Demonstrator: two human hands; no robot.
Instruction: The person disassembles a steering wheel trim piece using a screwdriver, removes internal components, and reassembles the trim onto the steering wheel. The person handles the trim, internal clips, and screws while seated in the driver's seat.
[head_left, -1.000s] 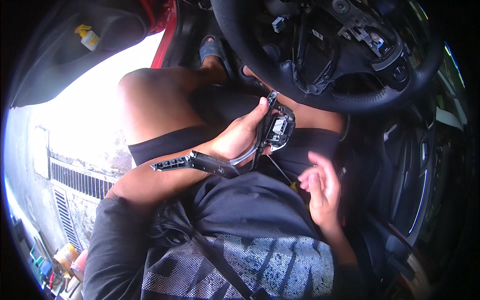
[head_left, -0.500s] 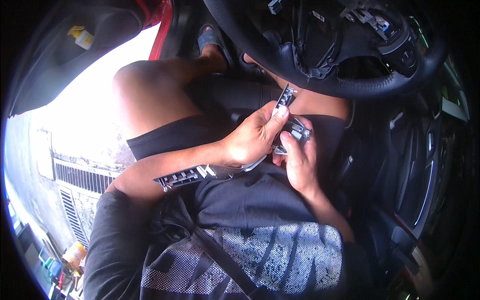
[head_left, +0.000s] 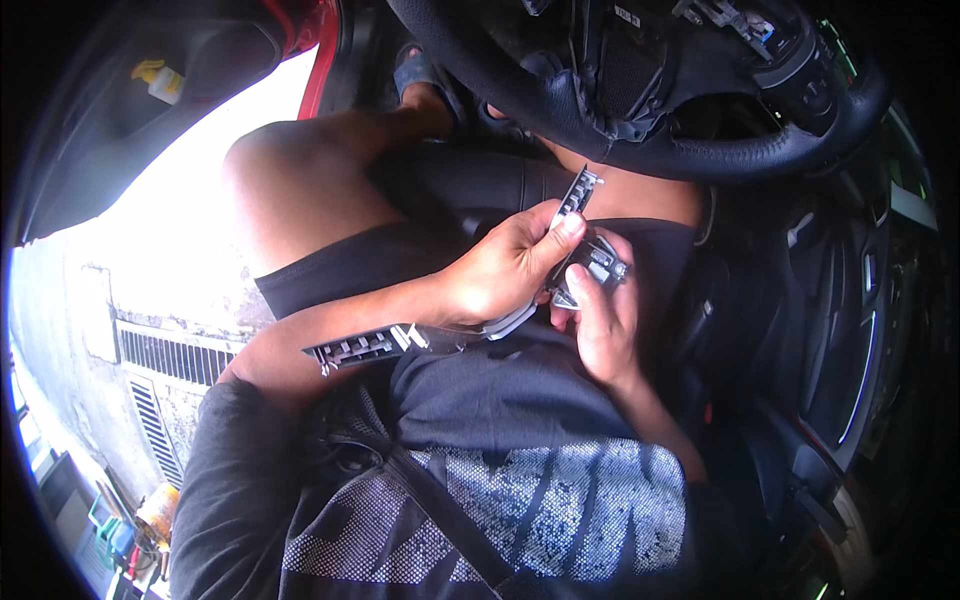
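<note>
My left hand (head_left: 505,262) is closed on a long, angled black-and-grey plastic trim piece (head_left: 362,350), thumb pressed on its upper arm. The piece's lower arm lies along my left forearm, with molded tabs showing. My right hand (head_left: 605,325) grips the switch module (head_left: 605,262) on the right side of this piece, its thumb on the module and fingers curled behind it. Both hands meet above my lap, just below the steering wheel (head_left: 640,155); part of the trim is hidden under my fingers.
The partly dismantled wheel fills the top right. The open car door (head_left: 100,120) at left holds a white-and-yellow bottle (head_left: 158,84). A floor grate (head_left: 170,350) and assorted containers (head_left: 150,515) show outside at lower left. A black seat and console (head_left: 800,350) are on my right.
My right hand has risen from open beside my lap to grip the switch module. My left hand and the trim have shifted rightward and turned slightly.
</note>
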